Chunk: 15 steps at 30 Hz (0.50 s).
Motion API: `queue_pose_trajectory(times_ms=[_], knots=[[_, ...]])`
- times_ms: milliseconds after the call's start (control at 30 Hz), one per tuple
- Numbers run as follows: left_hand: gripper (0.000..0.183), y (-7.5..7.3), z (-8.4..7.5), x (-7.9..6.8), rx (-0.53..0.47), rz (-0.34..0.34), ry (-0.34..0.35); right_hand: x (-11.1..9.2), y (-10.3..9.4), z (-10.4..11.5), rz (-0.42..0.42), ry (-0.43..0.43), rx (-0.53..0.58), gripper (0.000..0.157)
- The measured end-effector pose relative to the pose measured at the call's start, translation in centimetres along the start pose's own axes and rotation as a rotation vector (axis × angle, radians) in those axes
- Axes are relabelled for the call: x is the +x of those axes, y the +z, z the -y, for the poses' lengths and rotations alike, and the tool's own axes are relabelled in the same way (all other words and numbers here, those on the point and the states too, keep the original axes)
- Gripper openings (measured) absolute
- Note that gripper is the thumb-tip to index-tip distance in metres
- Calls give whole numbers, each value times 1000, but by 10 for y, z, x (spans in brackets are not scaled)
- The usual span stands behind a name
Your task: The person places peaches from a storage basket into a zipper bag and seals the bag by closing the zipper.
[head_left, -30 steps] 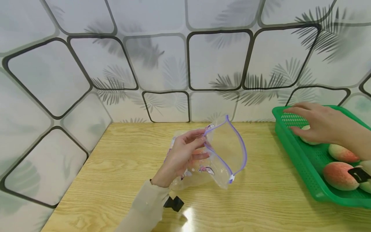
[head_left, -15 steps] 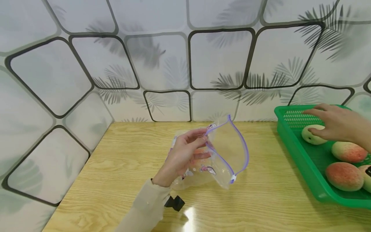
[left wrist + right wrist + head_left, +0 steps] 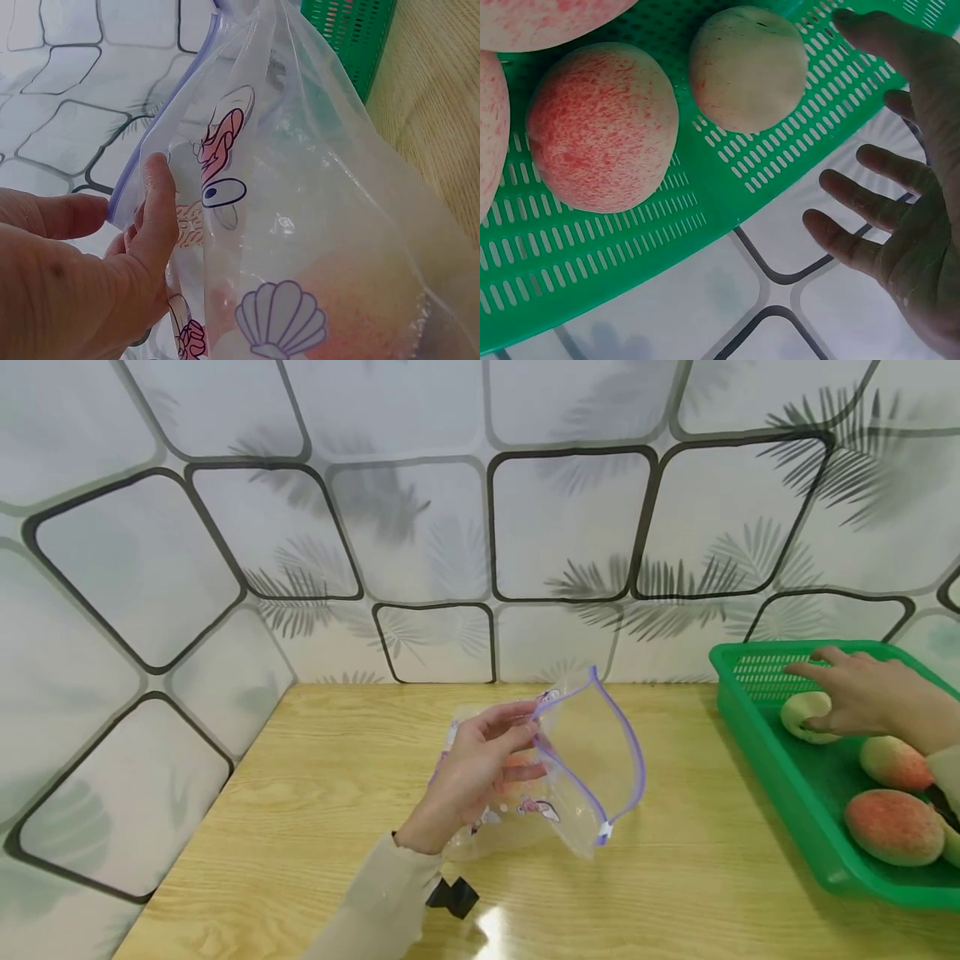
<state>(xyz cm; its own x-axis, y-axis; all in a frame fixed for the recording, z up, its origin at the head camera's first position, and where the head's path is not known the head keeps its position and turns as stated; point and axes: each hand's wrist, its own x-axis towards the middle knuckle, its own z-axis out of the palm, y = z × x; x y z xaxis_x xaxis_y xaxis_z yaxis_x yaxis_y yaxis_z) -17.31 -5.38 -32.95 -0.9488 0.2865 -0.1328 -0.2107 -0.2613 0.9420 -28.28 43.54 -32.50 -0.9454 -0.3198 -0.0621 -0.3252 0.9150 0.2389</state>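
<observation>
My left hand (image 3: pixel 480 768) pinches the purple-edged rim of a clear zip bag (image 3: pixel 592 752) between thumb and fingers, and the bag's mouth gapes to the right. Seahorse and shell prints mark its plastic. A reddish-yellow round shape (image 3: pixel 367 307) shows through the bag in the left wrist view. Over the green basket (image 3: pixel 765 802) hovers my right hand (image 3: pixel 862 693), fingers spread and holding nothing. Nearest to it is a pale peach (image 3: pixel 748 71), partly covered by the hand in the head view. A red-speckled peach (image 3: pixel 604 127) lies beside that one.
Other peaches, including a red one (image 3: pixel 892 827), lie toward the basket's near end. A wood-grain table (image 3: pixel 300 827) bears bag and basket. Behind it rises a patterned wall covering (image 3: pixel 570 527). A black wrist-camera piece (image 3: pixel 453 897) sticks out below the left sleeve.
My right hand has shifted right over the basket, then lower toward the pale peach, covering part of it. My left hand keeps its pinch on the bag with little movement.
</observation>
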Motion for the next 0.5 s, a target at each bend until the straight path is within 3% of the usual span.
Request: queue_pose_trajectory(times_ms=[300, 500], knots=[[38, -2, 2, -1, 20, 17, 13, 7, 12, -3, 100, 33, 3, 92], [37, -2, 2, -2, 14, 17, 7, 12, 14, -8, 142, 62, 47, 85]])
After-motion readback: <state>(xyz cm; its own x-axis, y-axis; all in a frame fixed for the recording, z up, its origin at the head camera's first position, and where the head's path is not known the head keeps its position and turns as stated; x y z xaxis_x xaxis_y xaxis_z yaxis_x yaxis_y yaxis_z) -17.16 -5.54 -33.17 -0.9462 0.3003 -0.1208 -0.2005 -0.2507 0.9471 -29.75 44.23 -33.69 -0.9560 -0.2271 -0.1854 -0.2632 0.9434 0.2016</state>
